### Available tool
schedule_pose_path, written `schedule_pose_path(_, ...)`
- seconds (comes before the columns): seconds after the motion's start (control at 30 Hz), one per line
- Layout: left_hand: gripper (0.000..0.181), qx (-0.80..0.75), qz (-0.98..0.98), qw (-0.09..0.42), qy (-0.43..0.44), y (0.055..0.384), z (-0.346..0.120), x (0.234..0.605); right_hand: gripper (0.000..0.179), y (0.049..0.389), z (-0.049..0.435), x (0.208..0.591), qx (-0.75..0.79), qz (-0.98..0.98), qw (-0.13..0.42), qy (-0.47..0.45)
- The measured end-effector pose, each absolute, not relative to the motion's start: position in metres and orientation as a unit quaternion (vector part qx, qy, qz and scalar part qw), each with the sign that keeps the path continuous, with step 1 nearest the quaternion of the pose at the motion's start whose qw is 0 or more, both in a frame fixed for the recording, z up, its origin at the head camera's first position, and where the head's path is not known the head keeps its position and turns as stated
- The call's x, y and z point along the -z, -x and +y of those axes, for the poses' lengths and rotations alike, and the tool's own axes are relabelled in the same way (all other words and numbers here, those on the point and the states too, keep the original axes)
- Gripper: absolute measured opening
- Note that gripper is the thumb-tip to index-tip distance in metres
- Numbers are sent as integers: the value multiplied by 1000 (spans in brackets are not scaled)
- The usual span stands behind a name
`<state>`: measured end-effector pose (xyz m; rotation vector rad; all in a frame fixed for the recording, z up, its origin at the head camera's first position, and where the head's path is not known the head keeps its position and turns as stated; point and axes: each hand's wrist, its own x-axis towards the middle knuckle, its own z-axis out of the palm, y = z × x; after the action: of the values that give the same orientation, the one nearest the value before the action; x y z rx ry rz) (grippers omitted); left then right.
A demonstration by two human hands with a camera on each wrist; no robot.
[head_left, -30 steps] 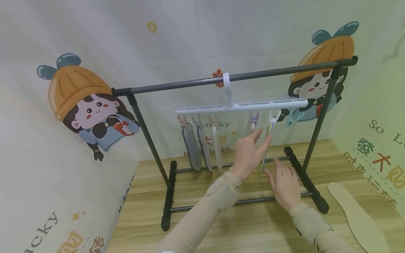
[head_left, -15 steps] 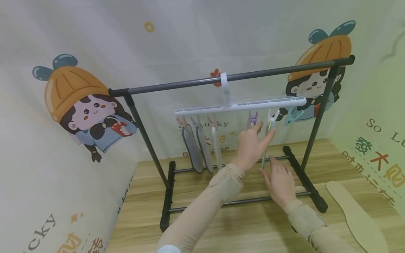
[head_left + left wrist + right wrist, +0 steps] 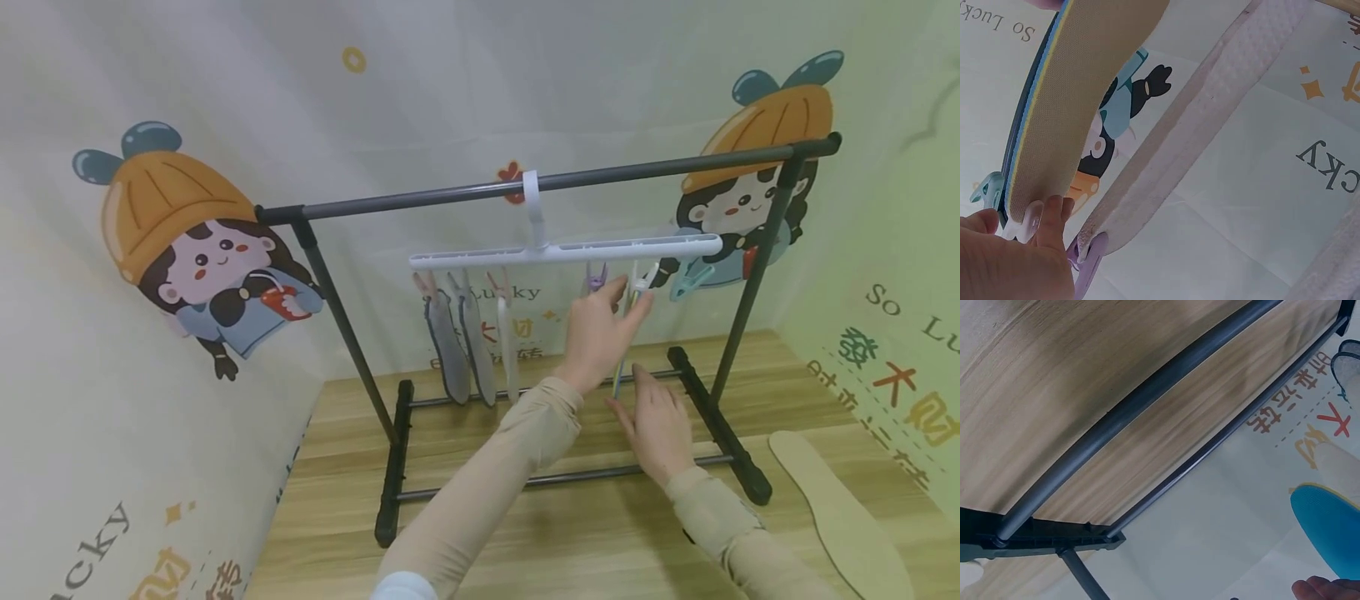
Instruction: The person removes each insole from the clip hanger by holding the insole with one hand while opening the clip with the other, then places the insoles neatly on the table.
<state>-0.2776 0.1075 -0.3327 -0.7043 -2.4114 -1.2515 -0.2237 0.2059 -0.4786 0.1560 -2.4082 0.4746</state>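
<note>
A beige-faced insole [image 3: 1072,112] with yellow and blue layers at its edge hangs from a white clip [image 3: 649,275] on the white hanger [image 3: 637,247]. At its top end my left hand [image 3: 595,337] pinches it, fingers on the beige face and thumb on the far side, right by the clip. Lower down, my right hand [image 3: 658,425] has its fingers extended beside the insole's bottom end, thumb near the tip. The right wrist view shows the insole's blue underside [image 3: 1329,531] above the right fingertips. Beside the left fingers, a purple clip [image 3: 1091,259] holds a fuzzy pale insole [image 3: 1179,156].
A dark rack [image 3: 442,199] carries the hanger, its base bars [image 3: 585,477] below my hands. Several other insoles [image 3: 447,350] hang at the hanger's left. A teal clip [image 3: 690,283] hangs at the right. One beige insole [image 3: 840,508] lies on the wooden table at right.
My left hand has risen a little along the insole to the white clip. My right hand has shifted slightly left and up beside the insole's lower end.
</note>
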Motion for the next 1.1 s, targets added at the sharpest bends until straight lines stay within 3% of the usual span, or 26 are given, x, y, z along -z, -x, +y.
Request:
schedule_pose_path(0.43, 39, 417, -841, 218, 267, 282, 112, 326, 69, 225, 200, 473, -183, -931, 316, -27)
schedule_pose_path(0.57, 31, 404, -841, 238, 271, 284, 115, 323, 62, 227, 197, 470, -185, -928, 323, -23)
schedule_pose_path(0.83, 36, 404, -841, 236, 270, 283, 117, 318, 48, 229, 195, 472, -212, -917, 336, -21)
schedule_pose_path(1.1, 31, 367, -845, 272, 277, 286, 117, 318, 45, 229, 195, 477, -216, -907, 359, -34)
